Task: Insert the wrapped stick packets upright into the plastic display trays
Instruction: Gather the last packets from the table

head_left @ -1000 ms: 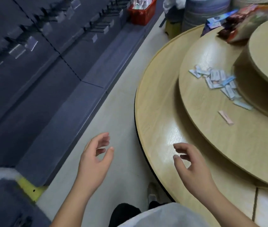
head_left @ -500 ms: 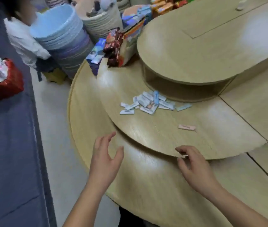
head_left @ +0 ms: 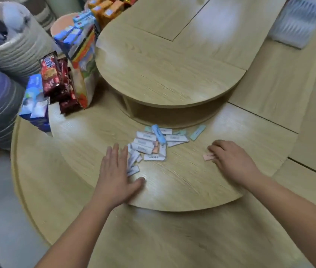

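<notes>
Forearms reach in from the near edge over the tiered wooden tabletop (head_left: pixel 182 190). The left hand (head_left: pixel 114 171) lies flat, fingers straight and spread, its side touching the pile of stick packets (head_left: pixel 149 146), likely to corral them for gathering. The right hand (head_left: pixel 232 161) has its fingers curled down on a lone pink packet (head_left: pixel 208 157), seemingly pinching it up. Beyond the pile rises the upper tier (head_left: pixel 163 64). Snack packs (head_left: pixel 54 78) and woven baskets (head_left: pixel 12 47) crowd the left, and a blurred clear-plastic stack (head_left: pixel 296 22) — perhaps the trays — sits far right, well apart from the packets.
</notes>
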